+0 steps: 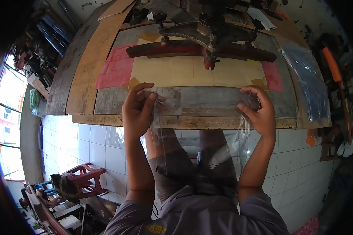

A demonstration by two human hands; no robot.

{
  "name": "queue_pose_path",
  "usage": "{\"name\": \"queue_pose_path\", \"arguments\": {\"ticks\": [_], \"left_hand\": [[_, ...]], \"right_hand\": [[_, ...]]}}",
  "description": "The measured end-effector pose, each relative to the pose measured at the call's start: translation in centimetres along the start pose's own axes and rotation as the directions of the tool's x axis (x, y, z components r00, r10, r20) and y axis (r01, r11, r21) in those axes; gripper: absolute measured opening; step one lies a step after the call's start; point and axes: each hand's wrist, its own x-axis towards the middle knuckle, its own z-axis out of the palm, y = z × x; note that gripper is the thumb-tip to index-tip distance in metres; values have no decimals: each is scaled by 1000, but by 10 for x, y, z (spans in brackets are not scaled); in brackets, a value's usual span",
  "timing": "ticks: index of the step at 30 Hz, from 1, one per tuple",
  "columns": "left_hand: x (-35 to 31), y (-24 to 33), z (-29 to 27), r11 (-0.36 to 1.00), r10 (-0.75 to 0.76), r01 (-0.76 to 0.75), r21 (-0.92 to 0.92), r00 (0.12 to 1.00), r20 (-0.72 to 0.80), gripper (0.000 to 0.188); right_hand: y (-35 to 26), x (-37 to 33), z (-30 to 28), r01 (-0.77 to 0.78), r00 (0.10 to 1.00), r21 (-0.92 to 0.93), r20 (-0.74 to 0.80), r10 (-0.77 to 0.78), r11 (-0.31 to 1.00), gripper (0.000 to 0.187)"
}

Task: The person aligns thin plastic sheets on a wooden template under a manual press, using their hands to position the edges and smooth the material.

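Note:
A thin transparent plastic sheet point(208, 150) stretches between my two hands and hangs down in front of my legs, its edges hard to make out. My left hand point(139, 106) pinches it on the left, thumb against fingers, above the front part of the worktable. On the right, my right hand point(261, 111) grips the other side the same way, near the table's front edge. Just beyond my fingers lies a pale yellow board point(176, 74), flanked by a pink sheet point(113, 70) on the left and another pink sheet point(273, 74) on the right.
Over the board hangs a dark metal press arm point(208, 33) with a red bar point(164, 50) beneath. Transparent plastic sheets point(308, 78) lie at the table's right side. The worn wooden edge point(208, 122) runs before me. A red stool point(86, 180) stands on the tiled floor.

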Motion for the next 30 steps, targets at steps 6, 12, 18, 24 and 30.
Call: {"name": "queue_pose_path", "arguments": {"ticks": [6,12,18,24,30], "left_hand": [[0,1,4,999,21,-21,-30,1000,-1,28],[0,5,4,999,-18,18,-48,1000,5,31],[1,-1,2,999,1,-1,-48,1000,0,34],[1,3,0,1000,-1,2,-12,1000,8,33],[1,-4,2,999,31,-31,-24,999,-7,33]], "right_hand": [[0,0,-1,15,1000,-1,-12,-15,1000,42],[2,0,1,16,1000,-2,-12,-16,1000,41],[0,-1,1,10,1000,-3,-19,-10,1000,41],[1,-1,1,2,1000,18,-22,-2,1000,41],[3,-1,1,5,1000,43,-21,-4,999,42]]}}
